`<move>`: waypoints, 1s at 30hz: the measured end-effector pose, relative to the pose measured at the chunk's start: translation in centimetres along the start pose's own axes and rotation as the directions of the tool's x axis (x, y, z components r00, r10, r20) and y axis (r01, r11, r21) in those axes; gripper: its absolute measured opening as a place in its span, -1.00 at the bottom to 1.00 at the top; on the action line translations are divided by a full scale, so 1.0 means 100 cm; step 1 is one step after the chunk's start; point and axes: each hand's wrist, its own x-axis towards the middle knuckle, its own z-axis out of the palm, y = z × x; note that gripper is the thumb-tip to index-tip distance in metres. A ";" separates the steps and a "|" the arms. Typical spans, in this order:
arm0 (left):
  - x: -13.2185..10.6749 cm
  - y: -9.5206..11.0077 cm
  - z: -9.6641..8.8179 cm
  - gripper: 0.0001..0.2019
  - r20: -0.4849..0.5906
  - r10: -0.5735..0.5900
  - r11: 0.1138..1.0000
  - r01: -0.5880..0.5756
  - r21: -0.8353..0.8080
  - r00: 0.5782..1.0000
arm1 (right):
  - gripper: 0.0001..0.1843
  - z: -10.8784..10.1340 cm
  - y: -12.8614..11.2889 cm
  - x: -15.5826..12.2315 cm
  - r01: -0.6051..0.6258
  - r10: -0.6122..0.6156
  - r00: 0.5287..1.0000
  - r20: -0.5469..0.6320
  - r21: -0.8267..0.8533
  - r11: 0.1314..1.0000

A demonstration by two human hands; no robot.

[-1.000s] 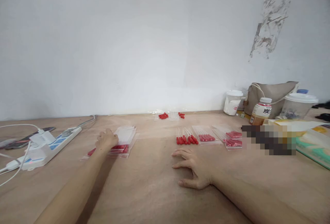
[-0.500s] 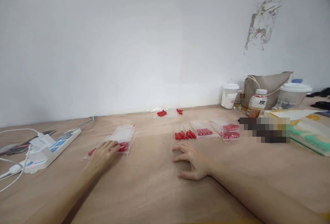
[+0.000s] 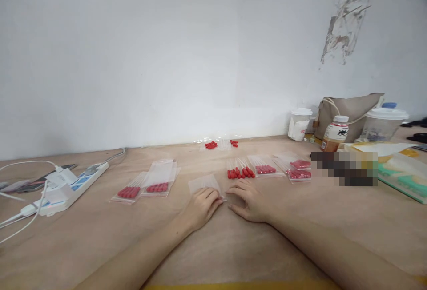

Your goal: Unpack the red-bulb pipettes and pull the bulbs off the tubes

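My left hand [image 3: 203,206] pinches the near right corner of a clear zip bag [image 3: 201,183], which lies flat on the table with nothing visible inside. Just right of it, my right hand [image 3: 249,201] rests with fingers apart, holding nothing. Loose white sticks with red tips [image 3: 240,172] lie in a row beyond the right hand. Further right are a filled bag of red-tipped sticks [image 3: 265,169] and more filled bags [image 3: 298,173], overlapping. On the left, another filled bag [image 3: 129,191] lies beside a stack of clear bags [image 3: 160,172] with red tips under it.
A power strip [image 3: 71,192] with white cables lies at left. Along the wall are plastic-wrapped red pieces [image 3: 211,145]. A paper cup [image 3: 299,124], a drink bottle [image 3: 335,134], a grey bag [image 3: 353,107] and a lidded plastic cup [image 3: 383,125] stand at right.
My left hand has moved right from the left stack, bringing a clear zip bag to the middle. My right hand has shifted slightly forward, its fingers still apart.
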 end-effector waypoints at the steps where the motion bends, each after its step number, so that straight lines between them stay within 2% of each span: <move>1: 0.004 -0.001 0.001 -0.84 -0.029 -0.024 0.999 0.023 -0.028 0.999 | -0.69 0.001 0.001 0.000 -0.022 0.021 1.000 -0.013 -0.013 1.000; 4: 0.001 -0.005 -0.001 -0.84 -0.081 -0.107 0.989 0.097 -0.112 0.991 | -0.72 0.003 0.002 0.000 -0.059 0.058 0.998 -0.025 -0.045 0.997; 8: -0.015 -0.007 -0.010 -0.88 -0.059 -0.125 0.967 0.109 -0.232 0.990 | -0.77 0.006 0.003 -0.001 -0.061 0.058 0.998 -0.032 -0.080 0.995; 11: -0.015 -0.008 -0.009 -0.82 -0.032 -0.149 0.934 0.130 -0.332 0.988 | -0.76 0.007 0.002 0.001 -0.045 0.040 0.998 -0.043 -0.112 0.993; 16: -0.002 -0.017 0.003 -0.81 0.054 -0.352 0.801 0.331 -0.500 0.934 | -0.77 0.010 -0.001 0.009 0.080 -0.082 0.997 -0.010 -0.137 0.987; 18: -0.001 -0.020 0.007 -0.83 0.069 -0.393 0.753 0.364 -0.548 0.917 | -0.79 0.013 0.000 0.013 0.070 -0.074 0.997 -0.030 -0.117 0.991; 21: -0.004 -0.023 0.008 -0.85 0.087 -0.408 0.710 0.375 -0.596 0.909 | -0.85 0.018 0.002 0.014 0.031 -0.040 0.993 -0.112 -0.079 0.996; 24: -0.006 -0.023 0.007 -0.87 0.106 -0.418 0.685 0.390 -0.615 0.902 | -0.88 0.020 0.004 0.011 0.076 -0.085 0.983 -0.161 -0.062 0.995; 30: -0.006 -0.023 0.008 -0.87 0.117 -0.446 0.635 0.405 -0.657 0.888 | -0.82 0.017 0.004 0.007 0.154 -0.160 0.981 -0.114 -0.054 0.987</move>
